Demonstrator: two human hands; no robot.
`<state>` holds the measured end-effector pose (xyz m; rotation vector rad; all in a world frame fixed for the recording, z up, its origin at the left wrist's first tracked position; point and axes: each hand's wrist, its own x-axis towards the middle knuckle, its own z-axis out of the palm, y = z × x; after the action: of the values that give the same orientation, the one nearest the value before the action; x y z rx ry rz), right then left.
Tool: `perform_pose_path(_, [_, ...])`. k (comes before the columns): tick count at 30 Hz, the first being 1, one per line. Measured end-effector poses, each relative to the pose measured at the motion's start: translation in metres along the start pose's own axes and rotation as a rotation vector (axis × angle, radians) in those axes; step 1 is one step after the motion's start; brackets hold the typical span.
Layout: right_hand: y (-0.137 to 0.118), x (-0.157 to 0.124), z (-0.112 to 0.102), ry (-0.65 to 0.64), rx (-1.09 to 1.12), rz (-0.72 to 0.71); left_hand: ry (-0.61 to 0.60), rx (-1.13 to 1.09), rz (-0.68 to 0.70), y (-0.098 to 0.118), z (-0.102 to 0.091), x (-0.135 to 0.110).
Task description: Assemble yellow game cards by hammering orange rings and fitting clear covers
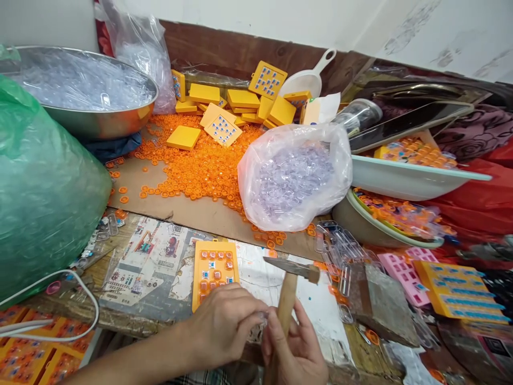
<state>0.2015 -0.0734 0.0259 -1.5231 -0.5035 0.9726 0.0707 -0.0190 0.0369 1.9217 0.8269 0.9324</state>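
A hammer (pixel 287 299) with a wooden handle and a narrow metal head stands nearly upright in my right hand (pixel 298 342), which is closed around the handle. My left hand (pixel 226 323) meets the right one at the fingertips. Its thumb and fingers pinch a small clear plastic piece (pixel 263 315), mostly hidden by the fingers. Just behind my left hand lies a yellow-orange plastic tray (pixel 217 247) with rows of small square sockets. Many sockets hold orange pieces, and a few show blue and clear ones. My left hand covers the tray's near right corner.
Loose orange rings (pixel 200 171) spread over cardboard, with yellow trays (pixel 204 93) piled behind. A plastic bag (pixel 250 187) of clear parts stands centre right. A metal bowl (pixel 120 114) and green bag (pixel 48 198) fill the left. Basins (pixel 409 179), a metal block (pixel 385 305) and clear clips sit right.
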Motion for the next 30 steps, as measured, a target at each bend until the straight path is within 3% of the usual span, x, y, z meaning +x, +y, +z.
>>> perform_pose_path(4, [0.005, -0.013, 0.022, -0.108, 0.059, 0.084, 0.139, -0.052, -0.005, -0.005, -0.008, -0.028])
perform_pose_path(9, [0.012, -0.022, 0.041, -0.192, 0.05, 0.122, 0.172, -0.052, -0.068, -0.012, -0.023, -0.04])
perform_pose_path(15, [0.023, -0.014, 0.037, -0.197, -0.229, -0.208, 0.339, 0.185, -0.145, -0.047, -0.044, -0.041])
perform_pose_path(18, [0.024, -0.006, 0.025, -0.24, -0.323, -0.302, 0.325, 0.218, -0.18, -0.058, -0.047, -0.039])
perform_pose_path(24, [0.019, 0.0, 0.005, -0.483, -0.534, -0.612, 0.273, 0.231, -0.22, -0.056, -0.049, -0.036])
perform_pose_path(30, [0.013, -0.004, 0.001, -0.514, -0.612, -0.838, 0.219, 0.189, -0.253, -0.056, -0.052, -0.036])
